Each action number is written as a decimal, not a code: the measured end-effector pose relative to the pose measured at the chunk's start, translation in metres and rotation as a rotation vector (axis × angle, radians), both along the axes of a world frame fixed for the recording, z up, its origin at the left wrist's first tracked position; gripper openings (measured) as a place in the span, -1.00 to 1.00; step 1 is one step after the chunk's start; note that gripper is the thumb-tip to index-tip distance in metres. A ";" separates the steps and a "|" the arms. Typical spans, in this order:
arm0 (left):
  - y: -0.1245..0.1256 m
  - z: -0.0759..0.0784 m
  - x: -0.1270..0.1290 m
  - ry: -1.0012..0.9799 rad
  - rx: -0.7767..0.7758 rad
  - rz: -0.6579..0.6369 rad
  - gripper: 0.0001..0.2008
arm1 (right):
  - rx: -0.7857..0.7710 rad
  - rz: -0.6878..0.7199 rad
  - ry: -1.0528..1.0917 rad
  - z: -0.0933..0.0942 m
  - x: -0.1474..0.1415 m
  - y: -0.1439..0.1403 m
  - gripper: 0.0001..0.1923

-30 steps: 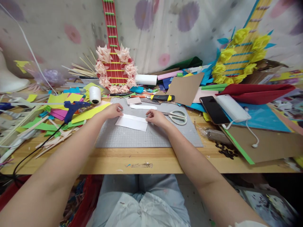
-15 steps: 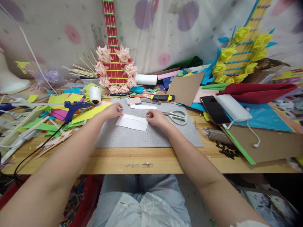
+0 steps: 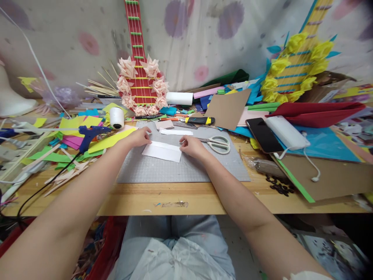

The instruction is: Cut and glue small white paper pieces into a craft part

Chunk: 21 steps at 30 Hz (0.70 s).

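Between left hand [image 3: 141, 137] and right hand [image 3: 190, 146], paper [image 3: 163, 153] lies on mat [image 3: 151, 173]. Both grips narrow at its ends; pinching or pressing, cannot tell. Scissors [image 3: 220, 145] just right of right hand. No clear shift from second ago: paper seemingly held steady.

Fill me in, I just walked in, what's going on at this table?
A person is working on a piece of white paper with both bare hands. The left hand is at its far left corner and the right hand at its far right corner; whether they grip or just touch it is hard to tell. The paper lies on a gray mat, with a narrow white strip beyond it and scissors beside the right hand.
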<state>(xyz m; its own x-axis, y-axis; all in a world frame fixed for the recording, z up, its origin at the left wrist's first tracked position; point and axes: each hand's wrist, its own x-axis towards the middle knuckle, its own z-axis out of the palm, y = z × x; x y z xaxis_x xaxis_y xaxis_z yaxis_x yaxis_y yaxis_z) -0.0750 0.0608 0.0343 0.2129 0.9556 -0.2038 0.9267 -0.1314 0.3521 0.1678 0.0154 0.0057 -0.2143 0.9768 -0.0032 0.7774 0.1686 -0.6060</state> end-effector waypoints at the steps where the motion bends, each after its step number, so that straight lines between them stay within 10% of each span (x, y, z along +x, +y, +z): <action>1: 0.000 0.001 0.001 0.024 0.007 -0.021 -0.52 | 0.014 -0.003 -0.010 -0.001 0.000 0.000 -0.74; 12: 0.003 0.008 0.038 0.030 -0.035 -0.294 -0.67 | 0.044 0.004 -0.044 -0.005 0.000 0.003 -0.70; 21: 0.010 0.016 0.062 0.188 -0.156 -0.243 -0.76 | 0.050 0.004 -0.044 -0.004 0.000 0.001 -0.69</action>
